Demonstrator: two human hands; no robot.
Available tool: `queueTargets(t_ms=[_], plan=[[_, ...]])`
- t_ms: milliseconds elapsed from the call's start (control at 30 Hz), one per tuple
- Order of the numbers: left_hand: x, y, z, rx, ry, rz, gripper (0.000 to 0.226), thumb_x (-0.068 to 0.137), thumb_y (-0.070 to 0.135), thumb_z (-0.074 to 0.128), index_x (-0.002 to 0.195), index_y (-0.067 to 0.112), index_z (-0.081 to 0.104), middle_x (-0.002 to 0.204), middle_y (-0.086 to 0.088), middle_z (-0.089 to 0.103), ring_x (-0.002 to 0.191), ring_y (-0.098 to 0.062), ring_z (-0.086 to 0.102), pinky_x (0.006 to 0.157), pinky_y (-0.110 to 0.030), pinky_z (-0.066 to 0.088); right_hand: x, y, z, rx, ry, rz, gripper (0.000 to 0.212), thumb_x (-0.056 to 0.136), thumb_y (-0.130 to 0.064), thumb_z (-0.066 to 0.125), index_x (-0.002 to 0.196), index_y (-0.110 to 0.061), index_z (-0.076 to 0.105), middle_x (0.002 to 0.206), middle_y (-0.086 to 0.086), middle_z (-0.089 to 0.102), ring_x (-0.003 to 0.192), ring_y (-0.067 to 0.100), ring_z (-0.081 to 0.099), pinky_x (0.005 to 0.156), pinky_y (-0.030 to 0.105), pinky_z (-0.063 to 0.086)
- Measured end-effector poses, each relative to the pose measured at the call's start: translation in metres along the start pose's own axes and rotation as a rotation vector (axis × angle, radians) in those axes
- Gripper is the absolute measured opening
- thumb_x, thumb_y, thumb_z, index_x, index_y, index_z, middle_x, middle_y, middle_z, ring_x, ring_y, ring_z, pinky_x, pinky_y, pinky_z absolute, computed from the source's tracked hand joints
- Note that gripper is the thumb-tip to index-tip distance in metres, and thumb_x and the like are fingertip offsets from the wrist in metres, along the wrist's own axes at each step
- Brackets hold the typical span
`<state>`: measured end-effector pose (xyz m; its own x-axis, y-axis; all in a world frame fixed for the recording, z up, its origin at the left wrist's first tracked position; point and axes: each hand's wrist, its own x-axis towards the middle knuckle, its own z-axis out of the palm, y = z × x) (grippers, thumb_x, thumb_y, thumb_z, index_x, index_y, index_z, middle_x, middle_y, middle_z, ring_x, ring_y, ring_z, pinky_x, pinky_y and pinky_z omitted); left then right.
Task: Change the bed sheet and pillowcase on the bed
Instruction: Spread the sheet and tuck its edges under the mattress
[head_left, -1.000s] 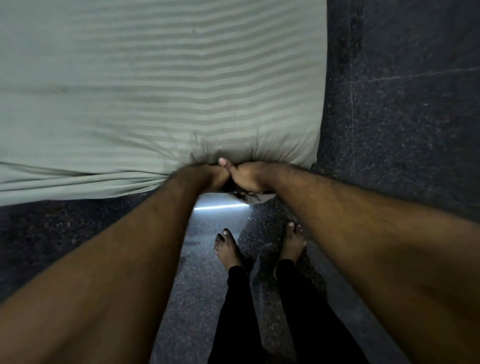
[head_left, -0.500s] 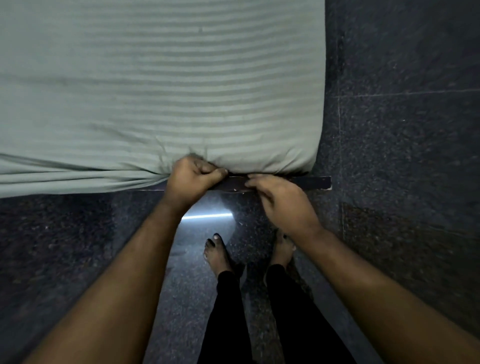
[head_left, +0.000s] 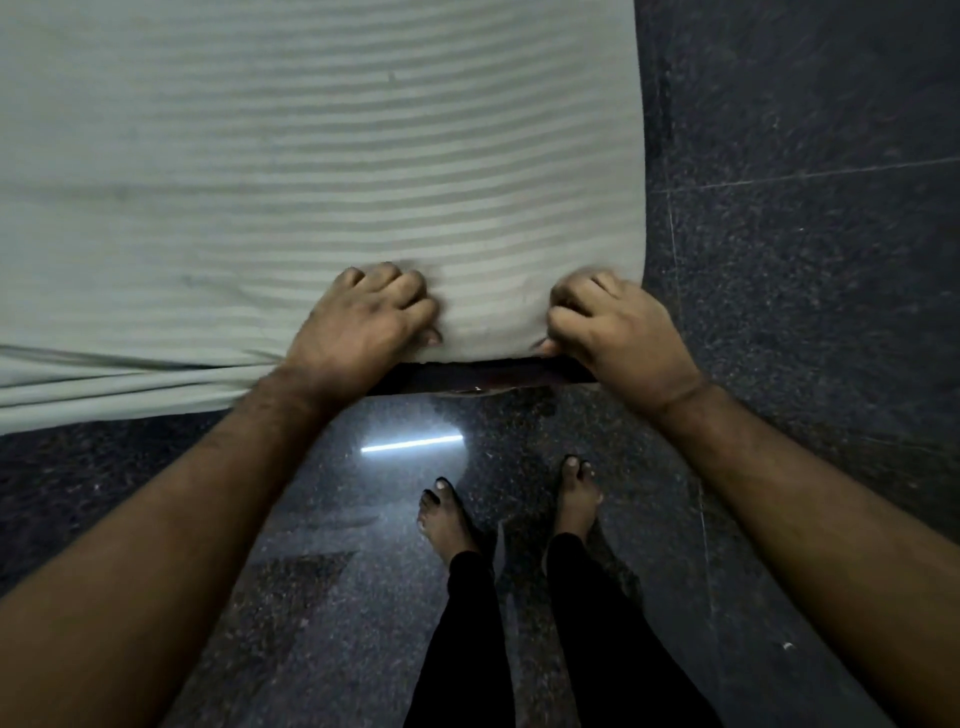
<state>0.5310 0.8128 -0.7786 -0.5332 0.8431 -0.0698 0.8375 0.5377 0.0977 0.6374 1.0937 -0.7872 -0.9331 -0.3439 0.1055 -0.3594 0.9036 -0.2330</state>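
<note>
So the person is standing at the near right corner of the bed, barefoot on a dark speckled floor (head_left: 779, 260). The striped pale green sheet (head_left: 311, 156) covers the whole top of the mattress and fills the upper left of the view. Its right edge runs straight away from the person, with a wide strip of bare floor beside it, so lots of room on that side. The near edge runs left to right; on the left part the sheet hangs down over the side in loose folds, while near the corner it stops short and a dark strip of bed frame (head_left: 483, 374) shows just under it.

Left hand (head_left: 363, 322) sits on the near edge with its fingers curled into the fabric, gripping a bunch of sheet. Right hand (head_left: 618, 332) is right at the corner, fingers curled too, pinching the sheet edge where it meets the frame. The two hands are near each other with a smooth patch of sheet between them.

The stripes run across, parallel to the near edge. How far the bed goes on to the left can't be told, it's cut off.

Both feet (head_left: 447, 519) are planted just back from the frame, open floor behind and to either side, with a bright light reflection (head_left: 410, 444) on the tile between feet and bed.
</note>
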Motion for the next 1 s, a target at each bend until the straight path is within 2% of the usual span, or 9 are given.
queueTargets(t_ms=[67,200,533,667,767,867,1000], plan=[[0.0,0.003,0.003,0.02,0.022,0.047,0.029,0.097,0.037,0.047,0.097,0.013,0.063,0.102,-0.01,0.062,0.096,-0.032,0.055,0.074,-0.043,0.042,-0.001,-0.003,0.002,-0.072,0.02,-0.011,0.022,0.097,-0.037,0.065,0.093,-0.016,0.06,0.102,0.007,0.06,0.092,0.029,0.055,0.072,0.042,0.04],[-0.001,0.003,0.007,0.045,0.022,-0.005,0.031,0.1,0.034,0.043,0.099,0.01,0.062,0.106,-0.012,0.062,0.098,-0.033,0.055,0.078,-0.044,0.041,-0.003,-0.009,0.006,-0.097,-0.005,0.082,0.028,0.1,-0.045,0.052,0.096,-0.019,0.061,0.097,0.003,0.059,0.092,0.027,0.049,0.075,0.042,0.037],[-0.047,0.0,0.011,-0.157,0.058,-0.378,0.034,0.1,0.041,0.047,0.098,0.011,0.06,0.108,-0.014,0.056,0.099,-0.036,0.051,0.081,-0.047,0.041,-0.005,-0.016,-0.01,-0.051,-0.073,0.103,0.032,0.105,-0.04,0.041,0.099,-0.013,0.059,0.099,0.009,0.057,0.092,0.032,0.049,0.078,0.046,0.042],[-0.089,-0.016,0.013,-0.15,0.111,-0.56,0.03,0.099,0.04,0.053,0.099,0.01,0.058,0.106,-0.015,0.055,0.098,-0.037,0.051,0.081,-0.048,0.041,0.007,-0.061,0.0,-0.03,-0.095,0.014,0.024,0.103,-0.034,0.051,0.097,-0.012,0.059,0.097,0.011,0.055,0.089,0.035,0.051,0.075,0.047,0.043],[-0.122,-0.032,0.01,-0.149,0.132,-0.649,0.029,0.099,0.038,0.05,0.1,0.011,0.059,0.106,-0.014,0.055,0.097,-0.037,0.053,0.079,-0.048,0.042,0.041,-0.107,0.023,0.084,-0.094,0.008,0.014,0.1,-0.024,0.055,0.107,-0.014,0.061,0.105,0.009,0.057,0.096,0.034,0.055,0.079,0.046,0.046],[-0.154,-0.048,0.004,-0.129,0.135,-0.704,0.029,0.1,0.036,0.047,0.1,0.01,0.06,0.104,-0.014,0.057,0.095,-0.037,0.054,0.077,-0.049,0.043,0.091,-0.152,0.045,0.261,-0.097,-0.016,0.022,0.099,-0.014,0.057,0.119,-0.015,0.066,0.113,0.005,0.063,0.1,0.03,0.062,0.082,0.041,0.053],[-0.201,-0.071,0.004,-0.16,0.18,-0.771,0.032,0.097,0.042,0.055,0.104,0.011,0.061,0.108,-0.015,0.058,0.098,-0.038,0.055,0.083,-0.049,0.048,0.128,-0.203,0.064,0.324,-0.185,-0.109,0.028,0.096,-0.013,0.055,0.121,-0.02,0.066,0.111,0.004,0.065,0.09,0.034,0.068,0.068,0.045,0.059]])
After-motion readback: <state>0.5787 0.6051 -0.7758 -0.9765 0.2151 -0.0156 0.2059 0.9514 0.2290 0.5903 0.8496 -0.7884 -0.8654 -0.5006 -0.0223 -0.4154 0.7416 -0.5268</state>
